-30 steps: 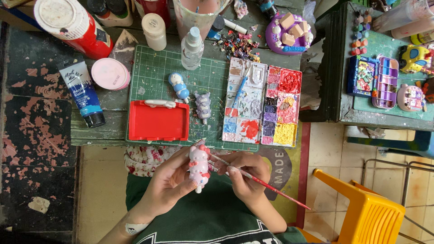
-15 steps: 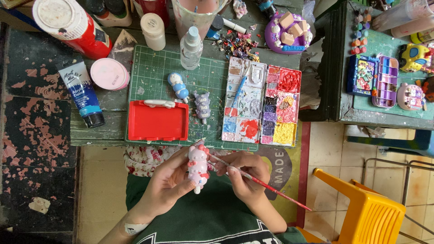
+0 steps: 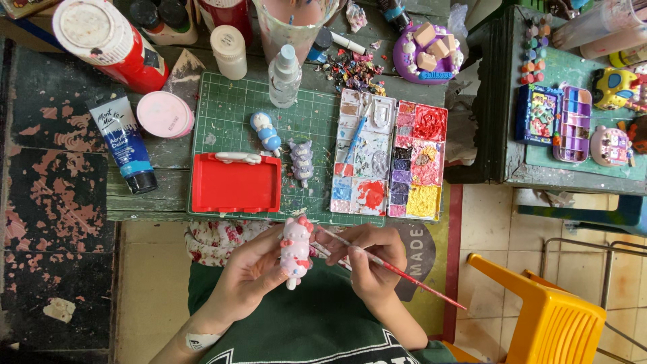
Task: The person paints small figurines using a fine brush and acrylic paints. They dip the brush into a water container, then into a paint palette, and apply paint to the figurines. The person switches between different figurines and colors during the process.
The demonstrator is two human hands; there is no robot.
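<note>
Your left hand holds a small white and pink cat-shaped figurine in a closed grip, with the fingers wrapped behind it and the thumb at its side. The figurine stands almost upright between your two hands, above your dark green shirt and just below the front edge of the wooden counter. Its head points toward the counter and its feet point toward you. The body is mostly white, with pink on the dress part and a red bow on the head.

Your right hand is clenched around a thin red-handled paintbrush. The brush tip reaches the figurine near its head, on the side that faces your right hand; I cannot tell if the bristles really touch it. The handle goes out to the right and downward, past your wrist.

On the counter, a green cutting mat carries a flat red plastic box, a small blue and white figurine and a small grey unpainted figurine, both lying down. Just right of the mat lies a white paint palette with many wells of red, purple, blue and yellow paint. A blue paint tube lies at the left, near a round pink lid. A yellow plastic chair stands on the floor at your right.
</note>
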